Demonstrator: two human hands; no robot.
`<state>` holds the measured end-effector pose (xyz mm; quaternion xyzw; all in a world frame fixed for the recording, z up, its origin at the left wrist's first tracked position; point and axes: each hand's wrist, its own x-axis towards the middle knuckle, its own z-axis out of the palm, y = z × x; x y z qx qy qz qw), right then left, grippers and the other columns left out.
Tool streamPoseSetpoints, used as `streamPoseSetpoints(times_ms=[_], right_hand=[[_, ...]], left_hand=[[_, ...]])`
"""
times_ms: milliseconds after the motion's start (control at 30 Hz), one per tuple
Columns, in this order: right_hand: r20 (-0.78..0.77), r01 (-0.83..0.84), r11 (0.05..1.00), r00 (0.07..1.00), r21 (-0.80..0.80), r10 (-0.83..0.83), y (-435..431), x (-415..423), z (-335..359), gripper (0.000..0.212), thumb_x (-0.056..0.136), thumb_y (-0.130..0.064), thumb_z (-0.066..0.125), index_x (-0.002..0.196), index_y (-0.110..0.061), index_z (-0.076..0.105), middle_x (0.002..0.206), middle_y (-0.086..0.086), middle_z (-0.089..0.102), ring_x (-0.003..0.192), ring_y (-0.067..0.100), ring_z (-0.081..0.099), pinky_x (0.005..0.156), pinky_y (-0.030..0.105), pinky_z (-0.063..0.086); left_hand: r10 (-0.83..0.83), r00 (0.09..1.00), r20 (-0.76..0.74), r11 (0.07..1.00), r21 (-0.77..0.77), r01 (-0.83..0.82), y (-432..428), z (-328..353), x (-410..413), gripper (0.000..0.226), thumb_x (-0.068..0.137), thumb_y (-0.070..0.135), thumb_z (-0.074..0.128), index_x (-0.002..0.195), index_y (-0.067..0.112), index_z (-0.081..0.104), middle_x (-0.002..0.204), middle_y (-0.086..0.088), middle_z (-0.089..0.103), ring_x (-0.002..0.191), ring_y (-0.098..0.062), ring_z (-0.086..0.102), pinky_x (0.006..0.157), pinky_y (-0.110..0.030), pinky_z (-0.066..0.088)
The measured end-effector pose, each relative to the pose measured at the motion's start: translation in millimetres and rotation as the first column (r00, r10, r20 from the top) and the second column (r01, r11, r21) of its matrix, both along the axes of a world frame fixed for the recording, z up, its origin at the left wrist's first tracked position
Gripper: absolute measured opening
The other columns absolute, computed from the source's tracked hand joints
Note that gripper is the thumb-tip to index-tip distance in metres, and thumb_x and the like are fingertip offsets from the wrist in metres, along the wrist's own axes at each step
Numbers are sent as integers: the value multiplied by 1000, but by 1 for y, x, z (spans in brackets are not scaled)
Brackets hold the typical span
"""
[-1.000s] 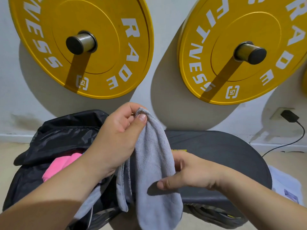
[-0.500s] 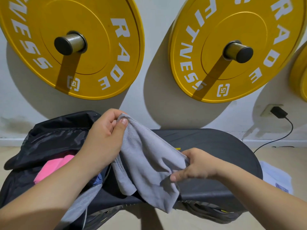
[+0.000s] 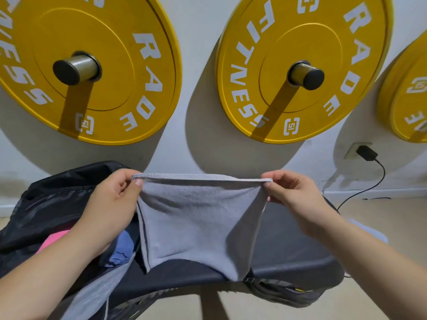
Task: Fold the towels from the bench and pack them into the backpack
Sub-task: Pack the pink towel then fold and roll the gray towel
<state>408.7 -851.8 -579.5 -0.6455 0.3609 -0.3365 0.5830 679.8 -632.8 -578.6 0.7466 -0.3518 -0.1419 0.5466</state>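
A grey towel (image 3: 198, 218) hangs spread out above the black bench (image 3: 288, 257). My left hand (image 3: 111, 204) pinches its top left corner and my right hand (image 3: 293, 195) pinches its top right corner, so the upper edge is stretched level between them. The towel's lower end drapes onto the bench pad. A black backpack (image 3: 53, 199) lies open at the left end of the bench, under my left forearm. Inside it a pink cloth (image 3: 55, 236) and a blue cloth (image 3: 122, 248) show. Another strip of grey fabric (image 3: 97, 294) hangs from the backpack's near side.
Three yellow weight plates hang on the white wall behind: one (image 3: 97, 65) at left, one (image 3: 300, 65) in the middle, one (image 3: 406, 100) at the right edge. A black charger (image 3: 366, 153) sits in a wall socket, its cable trailing to the floor. A white item (image 3: 369, 229) lies right of the bench.
My right hand slid from the towel's middle up to its other top corner. Both hands moved apart, and the bunched towel opened out flat between them.
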Motion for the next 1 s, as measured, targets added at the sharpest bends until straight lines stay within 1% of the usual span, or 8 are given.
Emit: streamPoseSetpoints(times_ms=[167, 267, 467, 533, 600, 700, 767, 1000], right_hand=[[-87, 51, 977, 994, -206, -70, -1, -7, 12, 10, 94, -13, 70, 93, -20, 76, 77, 12, 74, 66, 13, 61, 66, 35, 57], [-175, 44, 967, 980, -250, -90, -1, -10, 10, 12, 92, -11, 71, 90, -21, 78, 75, 6, 76, 64, 10, 63, 69, 37, 60], [-175, 0, 999, 984, -34, -6, -1, -6, 20, 16, 82, 4, 72, 83, -9, 81, 81, 6, 78, 73, 14, 68, 77, 35, 59], [-153, -37, 995, 987, 96, 52, -1, -6, 23, 6, 84, -5, 75, 85, -1, 79, 73, 9, 72, 68, 18, 62, 70, 35, 56], [-185, -43, 987, 980, 155, 72, -2, -7, 17, 20, 89, -13, 72, 87, 6, 76, 68, 11, 63, 64, 19, 56, 62, 33, 52], [-297, -25, 983, 951, 183, 80, 0, -6, 9, 5, 87, 0, 70, 90, 3, 71, 74, 12, 64, 65, 21, 60, 58, 32, 51], [-354, 15, 979, 934, 202, 59, -2, -7, 1, 18, 83, 5, 71, 97, -3, 65, 79, 14, 65, 67, 25, 63, 59, 34, 53], [-608, -11, 986, 786, 168, 112, 0, -7, -13, 9, 75, 1, 74, 73, -7, 72, 64, 9, 62, 62, 20, 55, 54, 28, 51]], left_hand=[[0, 1000, 23, 998, 60, -2, 1, 2, -4, 15, 101, 25, 58, 96, 27, 72, 90, -18, 70, 78, -34, 60, 69, -34, 44], [22, 1000, 5, 997, 67, -23, -1, 0, -4, 14, 99, 24, 60, 98, 28, 74, 85, -12, 72, 71, -26, 61, 71, -33, 46], [62, 998, -15, 996, 70, -61, -3, -4, -4, 15, 98, 24, 61, 102, 31, 74, 73, -3, 74, 75, -22, 70, 77, -39, 53], [79, 997, -18, 995, 64, -78, -3, -5, -4, 15, 98, 24, 61, 101, 32, 74, 73, -2, 74, 77, -24, 69, 77, -40, 53], [85, 996, -20, 994, 65, -83, -4, -4, -4, 16, 99, 25, 61, 100, 33, 74, 71, -1, 74, 78, -27, 68, 75, -44, 54], [78, 997, -12, 994, 76, -77, -5, -3, -6, 16, 98, 26, 60, 102, 34, 74, 75, 2, 75, 81, -43, 65, 75, -52, 57], [67, 998, -2, 995, 79, -67, -4, -1, -8, 16, 98, 25, 61, 102, 33, 74, 76, 4, 76, 80, -46, 65, 74, -54, 58], [16, 997, 77, 997, 74, -22, -7, 3, -16, 19, 97, 20, 61, 102, 32, 75, 80, 4, 76, 80, -16, 72, 79, -48, 61]])
